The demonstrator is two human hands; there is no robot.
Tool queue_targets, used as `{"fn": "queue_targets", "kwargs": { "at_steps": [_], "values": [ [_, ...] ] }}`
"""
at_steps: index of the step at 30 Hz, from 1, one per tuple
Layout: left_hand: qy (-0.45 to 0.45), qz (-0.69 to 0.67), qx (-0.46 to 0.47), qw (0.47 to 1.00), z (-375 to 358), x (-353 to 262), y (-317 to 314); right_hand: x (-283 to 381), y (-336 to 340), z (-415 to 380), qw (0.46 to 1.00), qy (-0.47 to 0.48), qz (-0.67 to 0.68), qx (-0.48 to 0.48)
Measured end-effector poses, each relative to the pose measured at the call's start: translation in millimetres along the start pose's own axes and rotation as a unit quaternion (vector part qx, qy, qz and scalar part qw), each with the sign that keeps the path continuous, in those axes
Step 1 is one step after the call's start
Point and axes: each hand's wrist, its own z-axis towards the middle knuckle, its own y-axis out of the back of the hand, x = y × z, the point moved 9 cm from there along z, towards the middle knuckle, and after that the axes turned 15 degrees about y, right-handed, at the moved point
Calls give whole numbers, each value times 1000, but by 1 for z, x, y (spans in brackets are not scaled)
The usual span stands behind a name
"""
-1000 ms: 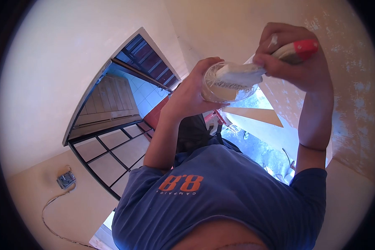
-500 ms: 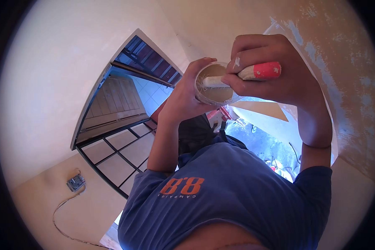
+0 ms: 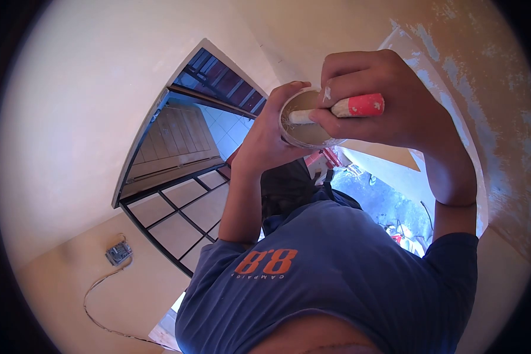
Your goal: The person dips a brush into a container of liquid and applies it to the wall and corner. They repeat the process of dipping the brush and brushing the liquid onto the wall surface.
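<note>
Brush (image 3: 366,105) dipped in cup (image 3: 308,134) | your right hand (image 3: 386,82): fingers closed around handle, likely for control | your left hand (image 3: 264,135): fingers half-curled round cup, likely steadying it

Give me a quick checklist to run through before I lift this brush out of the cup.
1. Cup held by the left hand: ok.
2. Brush gripped in the right hand: ok.
3. Brush's lower end inside the cup's rim: ok.
4. Right-hand fingers free of white smears: not ok, there's one near the brush.
5. Bristles evenly loaded: cannot tell, they aren't clearly visible.
6. Underside of the cup free of drips: cannot tell, it's hidden.
</note>
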Motion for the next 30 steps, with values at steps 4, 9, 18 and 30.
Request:
{"fn": "queue_targets", "kwargs": {
  "at_steps": [4,9,18,30],
  "values": [
    [5,10,-1,1000,-2,0,-1,1,-3,0,1000,-11,10,7],
    [7,16,-9,1000,-6,2,2,4,-8,2,1000,-8,17,13],
    [7,3,-21,1000,-12,1,7,9,-17,5,1000,6,1,28],
    [-18,27,-85,996,-23,-9,14,31,12,16,998,67,-19,-1]
  ]
}}
